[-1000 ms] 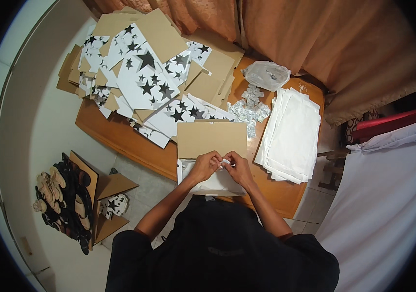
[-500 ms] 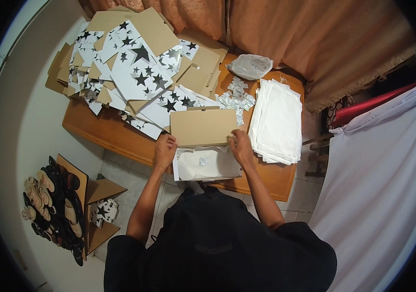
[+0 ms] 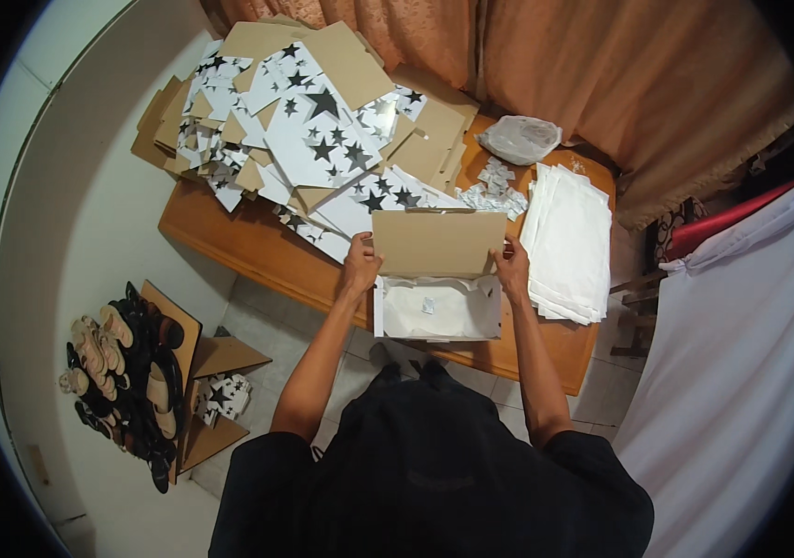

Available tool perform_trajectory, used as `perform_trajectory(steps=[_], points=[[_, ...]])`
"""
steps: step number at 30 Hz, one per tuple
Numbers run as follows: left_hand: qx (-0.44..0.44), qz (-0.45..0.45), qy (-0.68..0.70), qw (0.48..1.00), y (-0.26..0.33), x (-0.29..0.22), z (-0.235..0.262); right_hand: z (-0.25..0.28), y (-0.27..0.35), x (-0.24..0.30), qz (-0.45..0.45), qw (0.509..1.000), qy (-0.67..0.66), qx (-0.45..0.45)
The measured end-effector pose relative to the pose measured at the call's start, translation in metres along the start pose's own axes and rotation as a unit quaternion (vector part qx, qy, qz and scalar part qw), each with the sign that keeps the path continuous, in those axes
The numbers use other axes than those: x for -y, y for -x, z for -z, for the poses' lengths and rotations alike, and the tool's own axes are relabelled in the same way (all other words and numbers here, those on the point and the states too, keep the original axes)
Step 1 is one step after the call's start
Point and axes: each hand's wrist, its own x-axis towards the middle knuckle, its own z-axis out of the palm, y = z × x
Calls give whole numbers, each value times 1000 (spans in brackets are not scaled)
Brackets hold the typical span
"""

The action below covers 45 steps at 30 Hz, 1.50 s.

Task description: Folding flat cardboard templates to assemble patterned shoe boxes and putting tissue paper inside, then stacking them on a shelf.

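A cardboard box stands on the near edge of the table, its hinged lid (image 3: 437,244) raised with the plain brown inside toward me. White tissue paper (image 3: 457,316) lines the box's lower part, and a small silvery-white sachet (image 3: 429,304) lies on it. My left hand (image 3: 361,265) grips the lid's left edge between thumb and fingers. At the opposite edge, my right hand (image 3: 511,270) has its fingers closed on the lid too. The outside of the lid is hidden from view.
Flat star-printed cardboard pieces (image 3: 309,139) pile up at the left of the wooden table (image 3: 230,237). To the right lie stacked white paper sheets (image 3: 566,242), loose sachets (image 3: 495,193) and a clear plastic bag (image 3: 520,139). A shoe rack (image 3: 169,325) stands lower left; a white cloth (image 3: 722,344) hangs at right.
The lid has tilted a little, and my right hand has closed on its right edge. My left hand has moved up the left edge. The whole view has shifted, so everything appears farther right.
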Motion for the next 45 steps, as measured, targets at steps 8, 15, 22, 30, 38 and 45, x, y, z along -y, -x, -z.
perform_trajectory(steps=[8,15,22,30,38,45], points=[[-36,-183,47,981,27,-36,5,31,7,26,97,989,-106,26],[67,-332,-95,936,78,-64,16,70,57,42,182,982,-34,39],[123,-393,-296,862,91,-30,14,51,91,20,287,948,107,88],[172,-388,-345,837,92,1,-14,29,107,-23,335,909,231,94],[112,-418,-321,842,93,-2,-19,45,118,-2,246,950,193,14],[-21,-407,-217,887,74,-40,-18,42,81,25,268,956,113,-32]])
